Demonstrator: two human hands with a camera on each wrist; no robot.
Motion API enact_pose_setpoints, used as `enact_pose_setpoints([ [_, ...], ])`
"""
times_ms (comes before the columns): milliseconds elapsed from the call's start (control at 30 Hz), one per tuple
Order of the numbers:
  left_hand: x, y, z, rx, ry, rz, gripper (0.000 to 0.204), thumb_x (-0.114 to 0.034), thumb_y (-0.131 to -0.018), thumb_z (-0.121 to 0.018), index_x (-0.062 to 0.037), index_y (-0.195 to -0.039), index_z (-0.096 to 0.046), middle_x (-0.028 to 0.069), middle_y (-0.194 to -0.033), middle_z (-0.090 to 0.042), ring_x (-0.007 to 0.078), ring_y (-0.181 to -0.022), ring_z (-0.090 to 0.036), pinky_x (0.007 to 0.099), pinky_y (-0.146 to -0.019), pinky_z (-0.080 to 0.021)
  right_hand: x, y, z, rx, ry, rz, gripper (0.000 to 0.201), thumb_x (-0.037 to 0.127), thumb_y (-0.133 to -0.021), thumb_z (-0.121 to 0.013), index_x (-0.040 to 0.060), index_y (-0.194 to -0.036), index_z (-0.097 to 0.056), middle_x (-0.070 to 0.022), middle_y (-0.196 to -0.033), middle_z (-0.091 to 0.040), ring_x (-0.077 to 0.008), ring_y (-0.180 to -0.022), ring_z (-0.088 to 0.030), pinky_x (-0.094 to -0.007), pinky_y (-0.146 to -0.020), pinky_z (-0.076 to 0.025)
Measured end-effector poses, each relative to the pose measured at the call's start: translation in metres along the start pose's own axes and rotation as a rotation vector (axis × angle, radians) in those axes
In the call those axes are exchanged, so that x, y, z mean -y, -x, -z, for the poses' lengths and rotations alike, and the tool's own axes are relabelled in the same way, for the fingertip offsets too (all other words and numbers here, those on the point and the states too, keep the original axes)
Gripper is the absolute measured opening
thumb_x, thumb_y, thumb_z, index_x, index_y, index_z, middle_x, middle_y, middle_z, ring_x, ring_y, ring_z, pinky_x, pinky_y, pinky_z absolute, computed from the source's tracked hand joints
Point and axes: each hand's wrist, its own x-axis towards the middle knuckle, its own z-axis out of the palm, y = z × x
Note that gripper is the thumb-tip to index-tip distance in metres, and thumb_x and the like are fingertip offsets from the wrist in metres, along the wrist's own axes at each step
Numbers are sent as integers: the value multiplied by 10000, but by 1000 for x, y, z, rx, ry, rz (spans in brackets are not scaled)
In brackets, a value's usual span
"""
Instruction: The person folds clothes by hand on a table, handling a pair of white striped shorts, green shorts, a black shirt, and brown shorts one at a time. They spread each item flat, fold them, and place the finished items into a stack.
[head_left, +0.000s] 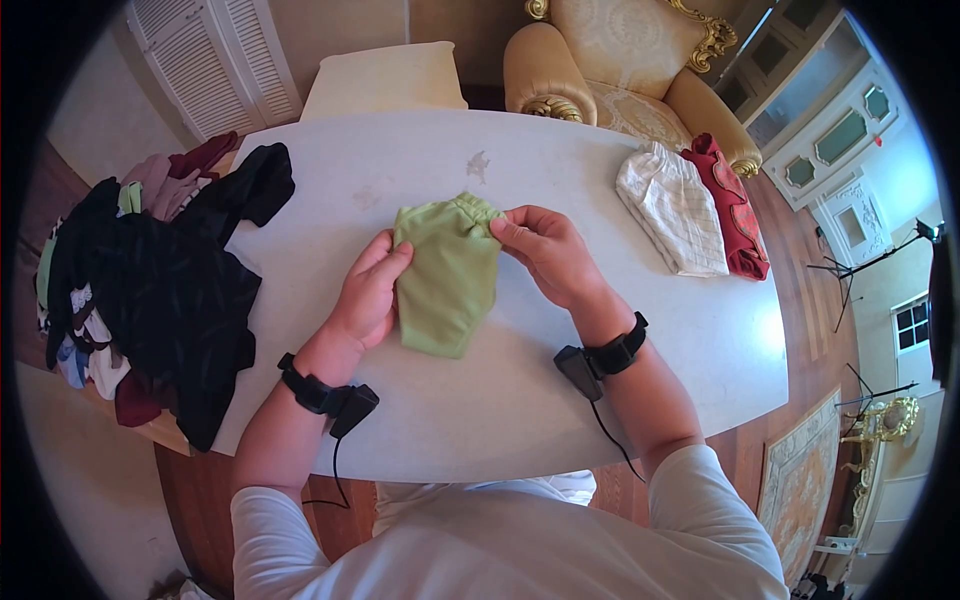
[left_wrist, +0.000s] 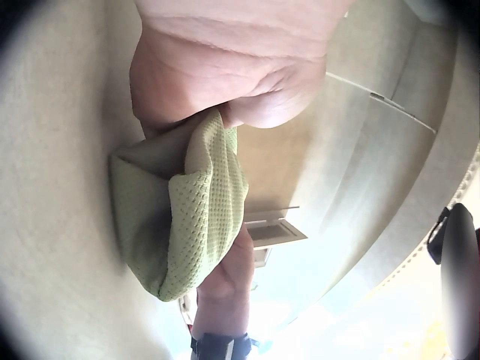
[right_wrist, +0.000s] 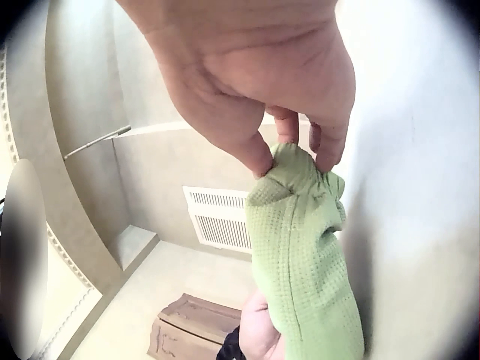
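A folded green cloth garment (head_left: pixel 447 275) with a gathered edge is held between both hands over the middle of the white table. The left hand (head_left: pixel 370 290) pinches its left side, thumb on top. At the gathered upper right corner, the right hand (head_left: pixel 548 252) pinches the fabric between thumb and fingers. In the left wrist view the green cloth (left_wrist: pixel 199 214) hangs in open folds below the left hand (left_wrist: pixel 225 67), whose fingertips are hidden. The right wrist view has the right hand (right_wrist: pixel 262 82) gripping the gathered end of the cloth (right_wrist: pixel 304 247).
A heap of dark and mixed clothes (head_left: pixel 150 280) lies on the left of the white table (head_left: pixel 520 420). White checked fabric (head_left: pixel 672 210) and a red garment (head_left: pixel 735 215) lie side by side at the right. Beyond the table stand a cream stool (head_left: pixel 385 80) and a gold armchair (head_left: pixel 640 60).
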Motion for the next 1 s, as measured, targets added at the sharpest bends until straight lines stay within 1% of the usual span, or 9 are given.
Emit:
enact_pose_setpoints([
  [100, 2, 0, 0, -5, -9, -9, 316, -173, -1141, -455, -20, -1413, -510, 108, -1362, -637, 180, -1238, -632, 368, -1075, -519, 1, 0, 4, 57, 70, -29, 279, 246, -1033, -734, -12, -1121, -676, -57, -1071, -709, -140, -1005, -666, -319, -958, -545],
  [200, 3, -1, 2, 8, -45, -20, 310, -179, -1143, -462, -20, -1403, -523, 96, -1349, -645, 164, -1222, -633, 352, -1065, -518, 1, 1, 7, 100, 62, -43, 273, 273, -1076, -666, 7, -1134, -660, -65, -1103, -700, -148, -1038, -663, -342, -964, -553],
  [300, 2, 0, -1, 4, -73, -44, 308, -186, -1144, -470, -18, -1394, -536, 85, -1336, -651, 150, -1210, -631, 334, -1056, -513, 3, 1, 7, 113, -53, -111, 266, 281, -1103, -614, 17, -1127, -632, -79, -1121, -688, -163, -1054, -662, -366, -963, -562],
  [400, 3, -2, 6, 38, -127, -42, 385, -179, -1140, -452, -4, -1482, -481, 120, -1427, -622, 191, -1302, -610, 366, -1124, -480, 9, 3, 9, 99, -72, -152, 259, 280, -1108, -606, 21, -1117, -608, -84, -1125, -677, -173, -1043, -662, -373, -951, -565],
  [500, 2, -1, 2, 30, -109, -51, 304, -190, -1142, -477, -17, -1383, -544, 77, -1324, -651, 136, -1206, -621, 326, -1053, -506, 9, 1, 12, 83, -49, -141, 242, 262, -1096, -630, 22, -1091, -611, -78, -1091, -683, -170, -999, -665, -358, -918, -571],
  [700, -1, 2, -1, 52, -84, 3, 315, -187, -1134, -484, -22, -1398, -533, 81, -1338, -642, 145, -1223, -614, 334, -1060, -501, 7, -1, 21, 79, 123, -23, 195, 215, -1053, -690, 35, -1046, -615, -49, -1015, -685, -135, -907, -661, -305, -813, -563],
  [800, -3, 4, -4, 57, -86, 25, 324, -177, -1133, -470, -25, -1415, -523, 83, -1355, -632, 150, -1235, -609, 339, -1070, -494, 11, -1, 19, 42, 114, -81, 210, 220, -1027, -722, 45, -1040, -606, -40, -1001, -682, -123, -877, -656, -294, -788, -553],
  [900, -7, 8, -11, 83, -93, 35, 336, -178, -1134, -461, -28, -1429, -516, 84, -1370, -622, 153, -1253, -598, 344, -1084, -482, 22, 6, 8, 35, -18, -216, 267, 222, -996, -756, 30, -1117, -616, -28, -995, -681, -112, -867, -648, -284, -781, -549],
  [1000, -7, 9, -11, 145, -126, 57, 349, -185, -1132, -462, -27, -1440, -510, 81, -1383, -613, 150, -1271, -582, 339, -1098, -465, 23, 7, 9, 98, 1, -279, 405, 217, -980, -775, -11, -1268, -604, -46, -1055, -706, -131, -953, -674, -289, -841, -555],
])
